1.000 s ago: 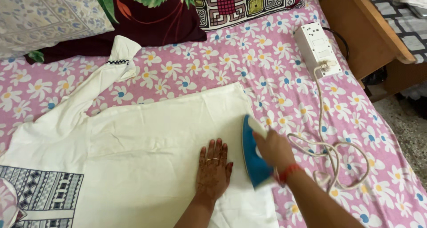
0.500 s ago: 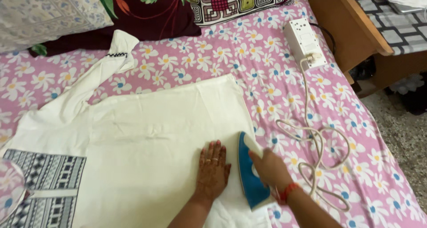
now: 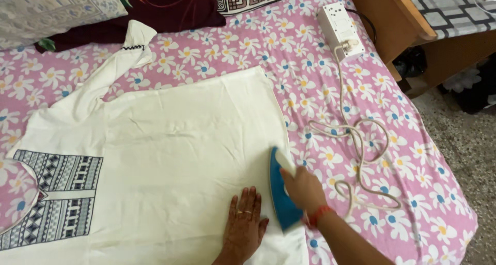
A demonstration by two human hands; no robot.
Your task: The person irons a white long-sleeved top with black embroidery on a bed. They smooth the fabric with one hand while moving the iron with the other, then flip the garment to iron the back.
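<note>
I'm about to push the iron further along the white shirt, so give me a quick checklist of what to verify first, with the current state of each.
1. Right hand grips the iron: ok.
2. Left hand lies flat on the shirt, beside the iron, apart from it: ok, but close.
3. Shirt lies flat ahead of the iron: ok, faint creases only.
4. Cord lies in loose loops on the bedsheet, off the shirt: ok.
5. Plug sits in the power strip: ok.
6. Iron's heat: cannot tell.

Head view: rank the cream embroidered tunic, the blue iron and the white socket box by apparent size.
1. Cream embroidered tunic, by far.
2. Blue iron, partly covered by the right hand.
3. White socket box, farther away, so unsure against the iron.
</note>
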